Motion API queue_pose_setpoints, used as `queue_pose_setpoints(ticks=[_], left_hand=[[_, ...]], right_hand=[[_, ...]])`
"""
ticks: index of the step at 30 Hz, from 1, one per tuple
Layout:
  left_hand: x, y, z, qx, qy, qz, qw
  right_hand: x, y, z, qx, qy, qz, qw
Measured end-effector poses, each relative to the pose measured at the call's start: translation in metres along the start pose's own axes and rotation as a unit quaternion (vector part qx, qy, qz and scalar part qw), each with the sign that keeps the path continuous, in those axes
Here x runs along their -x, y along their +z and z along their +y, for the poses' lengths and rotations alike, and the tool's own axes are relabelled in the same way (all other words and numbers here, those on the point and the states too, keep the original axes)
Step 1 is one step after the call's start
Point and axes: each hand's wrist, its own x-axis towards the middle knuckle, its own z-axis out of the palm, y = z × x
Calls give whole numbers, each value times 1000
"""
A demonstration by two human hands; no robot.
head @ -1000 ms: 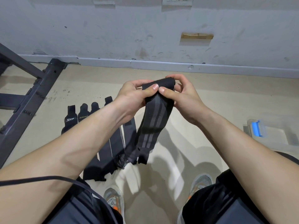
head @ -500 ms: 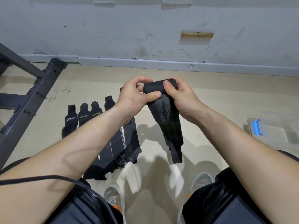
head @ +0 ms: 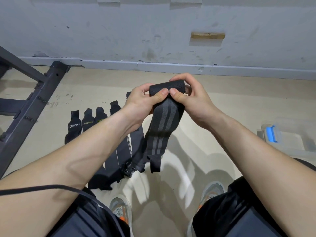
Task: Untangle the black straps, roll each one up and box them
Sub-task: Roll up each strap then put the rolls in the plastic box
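Your left hand [head: 142, 101] and right hand [head: 193, 98] are both clamped on one black strap [head: 164, 120] with grey stripes, held up in the air in front of you. Your thumbs sit side by side on its face, and your fingers curl round the rolled end [head: 166, 87] at the top. The loose tail hangs down from the roll toward the floor [head: 222, 106]; you cannot tell whether its tip touches. That tail hides the near edge of the other straps [head: 123, 151], which lie flat side by side on the floor to your left. Your left forearm crosses over them and covers their middles, so only their far tips and near ends show; three far tips carry printed lettering. A thin black cord [head: 51, 186] runs across that same forearm near the elbow. The clear box [head: 289, 142] with a blue latch sits on the floor at your right, well apart from your hands, its near side cut off by your right forearm. A dark metal frame [head: 34, 100] stands at the left, near the straps' far tips. Your shoes [head: 120, 209] show below, and the scuffed wall [head: 136, 31] closes the far side.
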Motion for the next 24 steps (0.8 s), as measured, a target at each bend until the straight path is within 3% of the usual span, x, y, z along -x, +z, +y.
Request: queue_pose_setpoints(ticks=[5,12,15,19,24], left_hand=[[-2,-5,2,-25,22,17,999],[-5,-5,-4,-186,99,38,977],[-5,-2,-4,-147,75,32,986],[0,2,-8,-22,-25,5,999],[5,5,-1,27,-47,-67,996]], right_hand=[[-1,7,3,-2,78,9,997],[-4,11,6,63,69,57,994],[-3,8,7,50,42,53,996],[-1,4,8,65,6,38,997],[-1,1,5,106,-39,34,993]])
